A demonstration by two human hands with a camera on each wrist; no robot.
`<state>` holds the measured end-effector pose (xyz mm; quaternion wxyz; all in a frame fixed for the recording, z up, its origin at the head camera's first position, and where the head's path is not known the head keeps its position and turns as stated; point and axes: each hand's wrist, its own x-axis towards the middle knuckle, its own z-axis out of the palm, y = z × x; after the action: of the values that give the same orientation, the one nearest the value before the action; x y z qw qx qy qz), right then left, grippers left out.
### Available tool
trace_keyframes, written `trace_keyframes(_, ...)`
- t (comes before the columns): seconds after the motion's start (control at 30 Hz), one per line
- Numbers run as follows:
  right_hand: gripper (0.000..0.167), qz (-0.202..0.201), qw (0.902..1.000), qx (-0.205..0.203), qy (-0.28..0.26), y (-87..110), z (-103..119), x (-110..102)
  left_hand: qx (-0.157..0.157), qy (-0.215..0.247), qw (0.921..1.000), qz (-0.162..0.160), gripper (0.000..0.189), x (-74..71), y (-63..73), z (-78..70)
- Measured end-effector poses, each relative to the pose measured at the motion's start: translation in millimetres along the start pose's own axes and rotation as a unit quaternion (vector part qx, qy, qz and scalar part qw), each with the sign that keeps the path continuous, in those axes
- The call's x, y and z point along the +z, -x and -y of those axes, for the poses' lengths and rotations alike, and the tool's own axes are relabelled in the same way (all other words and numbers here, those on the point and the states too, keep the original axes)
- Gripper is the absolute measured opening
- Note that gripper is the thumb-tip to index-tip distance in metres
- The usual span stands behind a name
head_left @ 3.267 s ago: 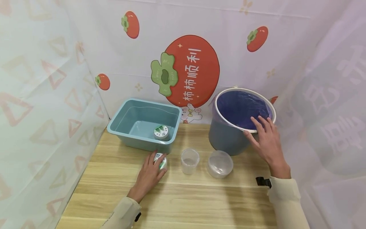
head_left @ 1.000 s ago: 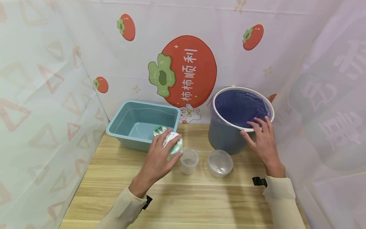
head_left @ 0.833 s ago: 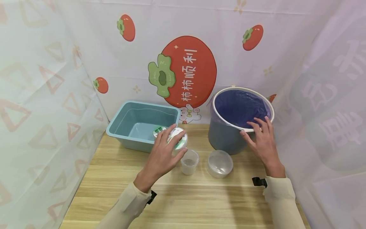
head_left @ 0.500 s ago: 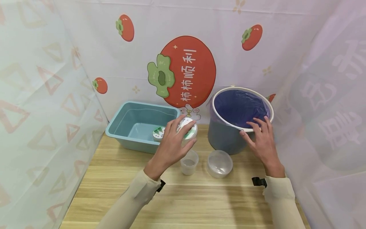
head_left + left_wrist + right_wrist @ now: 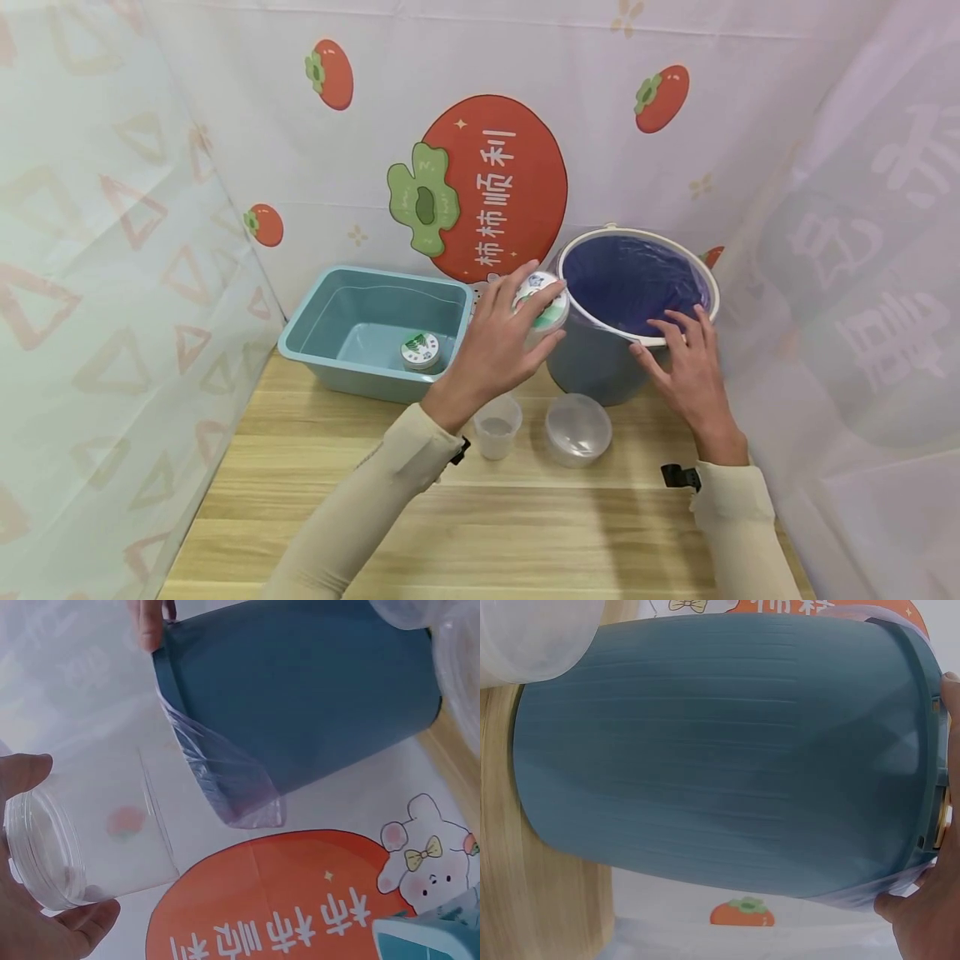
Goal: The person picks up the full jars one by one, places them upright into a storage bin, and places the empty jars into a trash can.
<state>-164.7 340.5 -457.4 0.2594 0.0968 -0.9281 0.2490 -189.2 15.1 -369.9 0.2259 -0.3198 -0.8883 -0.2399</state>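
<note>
Fingers of the left hand were curled around a clear jar with a white-and-green lid; fingers of the right hand were spread at the rim of a bin, and whether they gripped it could not be determined. Clock positions refer to the head view. Printed backdrop: located at 12 o'clock, behind a wood-grain table. The bin stood upright at 3 o'clock from the view centre, a purple liner overlapping its rim. A blue basin stood at 9 o'clock from the bin, apart from it. A round clear container stood near the bin, at its 7 o'clock. The clear jar was off the table, at 9 o'clock from the bin's mouth; the left wrist view showed a gap between jar and bin. A clear cup stood at 9 o'clock from the round container. A lidded tub sat inside the basin at its 4 o'clock.
</note>
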Motion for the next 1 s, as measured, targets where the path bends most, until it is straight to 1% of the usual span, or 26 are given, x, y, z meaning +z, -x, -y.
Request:
trace_keyframes(0.23, 0.077, -0.003, 1.0000, -0.007, 0.004, -0.7, 0.0, 1.0, 0.015, -0.007, 0.9998, -0.010, 0.063, -1.0, -30.2, -11.0)
trace_keyframes(0.37, 0.077, -0.001, 0.9999, -0.011, 0.005, -1.3, 0.8, 0.7, 0.021, -0.012, 0.9997, -0.008, 0.064, -0.5, -46.3, -17.2)
trace_keyframes(0.5, 0.079, -0.004, 0.9999, -0.013, 0.006, -1.3, 0.3, 0.2, 0.035, -0.028, 0.9990, 0.001, 0.066, 6.8, -61.9, -23.7)
trace_keyframes(0.6, 0.084, -0.010, 0.9998, -0.014, 0.008, -0.9, -0.6, 0.4, 0.046, -0.041, 0.9980, 0.012, 0.068, 14.4, -72.0, -28.0)
trace_keyframes(0.73, 0.087, -0.011, 0.9998, -0.015, 0.009, -0.2, -0.4, 1.2, 0.056, -0.060, 0.9965, 0.018, 0.068, 23.7, -80.8, -30.6)
trace_keyframes(0.87, 0.086, -0.009, 0.9999, -0.011, 0.008, 0.1, 0.0, 1.8, 0.062, -0.076, 0.9950, 0.018, 0.066, 31.5, -86.0, -31.7)
trace_keyframes(1.0, 0.083, -0.008, 0.9999, -0.008, 0.007, 0.6, 0.8, 2.0, 0.062, -0.075, 0.9948, 0.030, 0.065, 41.8, -88.8, -30.1)
